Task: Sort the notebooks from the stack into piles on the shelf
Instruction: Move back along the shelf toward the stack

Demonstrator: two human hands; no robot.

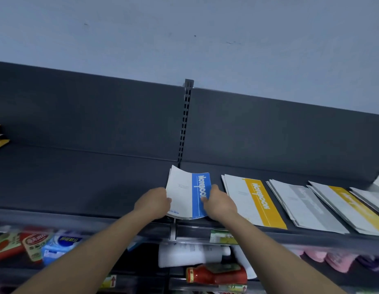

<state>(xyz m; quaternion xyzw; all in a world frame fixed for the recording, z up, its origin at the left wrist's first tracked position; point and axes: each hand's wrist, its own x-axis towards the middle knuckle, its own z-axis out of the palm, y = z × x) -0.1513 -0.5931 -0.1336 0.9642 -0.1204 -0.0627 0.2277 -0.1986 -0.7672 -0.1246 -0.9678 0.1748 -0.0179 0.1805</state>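
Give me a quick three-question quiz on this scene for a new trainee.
1. True or false: the left hand hangs idle, away from the blue notebook.
2. Which band colour marks the pile just right of that notebook? A red, B yellow, C green.
3. Fill in: that pile lies flat on a dark ___.
Key: 1 false; 2 B; 3 shelf.

Smooth paper covers on the blue notebook [200,195], matt dark metal shelf [78,179], glossy plastic bottle [216,274] below
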